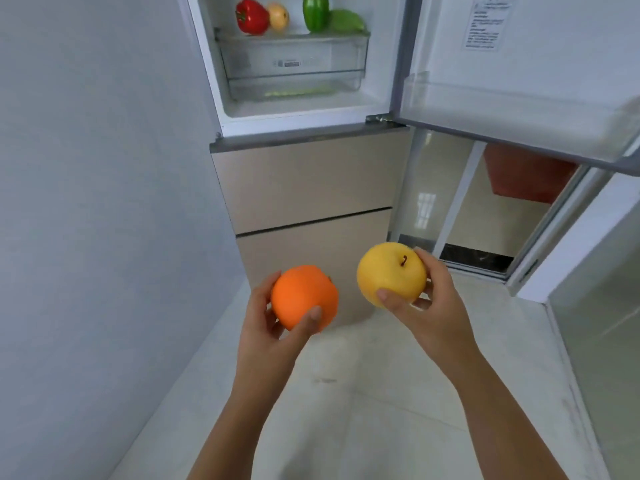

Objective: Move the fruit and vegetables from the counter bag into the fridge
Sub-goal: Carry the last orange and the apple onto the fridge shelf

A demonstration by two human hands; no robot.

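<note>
- Forearms come in from the bottom edge; both our hands are raised in front of us and both are loaded.
- Left hand (273, 320): fingers and thumb wrapped round an orange (304, 296), thumb across its near face. Firm hold, nothing slack.
- Right hand (429, 306): closed round a yellow apple (390, 273), stem up and facing us, thumb on the lower front.
- The two fruits sit side by side, near each other but apart, apple slightly higher.
- Fridge (311, 181) stands ahead of and above the hands; its upper door (519, 81) hangs open beyond the right hand.
- Shelf (294, 37), well above both hands, already carries a red pepper (251, 16), an onion (278, 16), a green pepper (315, 12) and another green item at its right end that we cannot identify.
- Clear drawer (294, 69) below that shelf looks nearly empty.
- Counter bag is not in view.
- Step in hand, as we judge it: carrying this pair toward the open compartment; several items stored, so the task appears partly done.
- Next move calls for lifting both hands to the shelf or drawer, finding a free spot and setting each fruit so it does not roll.
- Shelf looks crowded; the drawer may suit better.
</note>
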